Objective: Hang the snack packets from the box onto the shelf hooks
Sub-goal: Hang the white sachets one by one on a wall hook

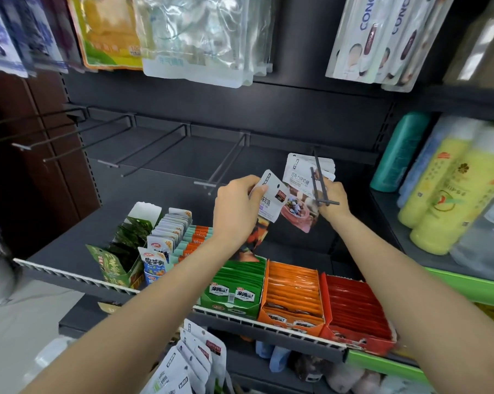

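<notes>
The left hand [237, 206] pinches a white snack packet [271, 194] near its top, thumb across the face and fingers curled behind. The packet sits just left of the rightmost hook [321, 180], tilted, its long axis running from the upper left down to the lower right, the punched hole toward the top.

The right hand [334, 200] is just behind the front end of that hook, partly hidden by it. Its fingers appear curled on the hanging packets [300, 177] already threaded there, though the grip itself cannot be told for sure.

To do this step well, the person should likely turn the packet upright, face forward, line its hole up with the hook's tip, then slide it straight back along the hook. More packets [192, 362] wait well below the hook.
</notes>
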